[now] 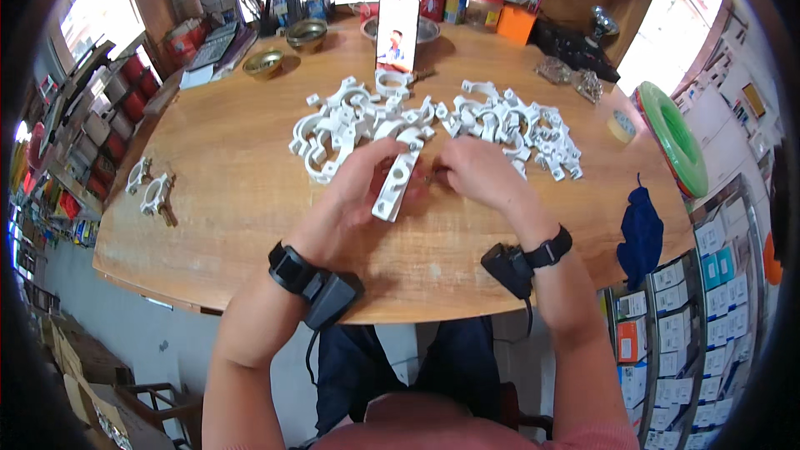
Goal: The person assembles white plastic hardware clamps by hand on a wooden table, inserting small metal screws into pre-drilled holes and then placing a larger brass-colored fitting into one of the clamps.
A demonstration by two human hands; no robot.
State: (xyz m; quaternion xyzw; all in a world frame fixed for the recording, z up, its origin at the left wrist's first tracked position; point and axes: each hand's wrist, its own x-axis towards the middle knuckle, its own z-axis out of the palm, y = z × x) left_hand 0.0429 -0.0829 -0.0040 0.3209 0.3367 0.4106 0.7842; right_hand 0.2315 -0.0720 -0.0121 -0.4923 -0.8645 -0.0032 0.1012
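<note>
One white clamp (392, 192): grasped by left fingers (373, 152)
Right fingers (447, 168): curled beside it, contents unclear
Clamp pile (354, 121): just beyond fingers

Item, left arm: bare, bent at the elbow, the left forearm (262, 308) slanting up and inward. Left wrist (323, 227): roughly in line with the forearm. Left hand (358, 173): curled in a hold, thumb uppermost, lower fingers blurred. Item, right arm: bare, likewise bent, the right forearm (573, 304) angled inward. Right hand (483, 168): back turned upward, fingers curled, fingertips partly hidden. Both hands near each other, before the torso; fingertip contact unclear from here.
</note>
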